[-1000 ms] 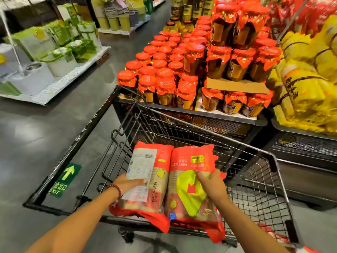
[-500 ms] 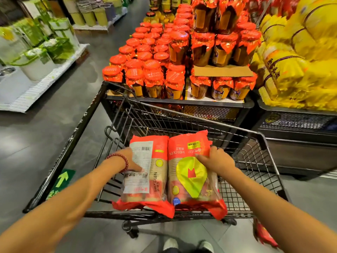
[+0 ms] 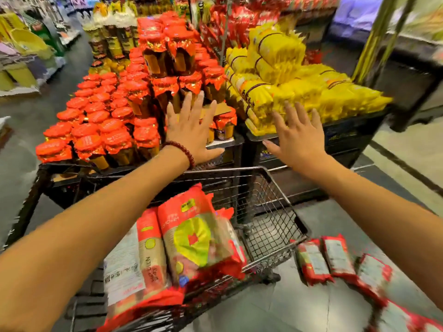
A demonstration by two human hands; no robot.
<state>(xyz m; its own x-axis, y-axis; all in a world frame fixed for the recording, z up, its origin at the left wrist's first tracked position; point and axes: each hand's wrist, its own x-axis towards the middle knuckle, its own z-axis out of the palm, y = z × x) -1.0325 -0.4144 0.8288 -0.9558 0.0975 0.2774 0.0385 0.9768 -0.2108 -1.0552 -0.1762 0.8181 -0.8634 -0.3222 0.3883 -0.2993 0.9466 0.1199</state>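
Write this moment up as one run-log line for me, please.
left hand: open, empty | right hand: open, empty | red packets: in cart, untouched | ahead: red-capped jars, yellow packs

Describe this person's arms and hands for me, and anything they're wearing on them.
Both arms are bare to the frame edge: no sleeves show on the left forearm or right forearm. The left hand and right hand wear no gloves. A bracelet of round dark red beads circles the left wrist. The right wrist carries nothing, and no rings show on the fingers.
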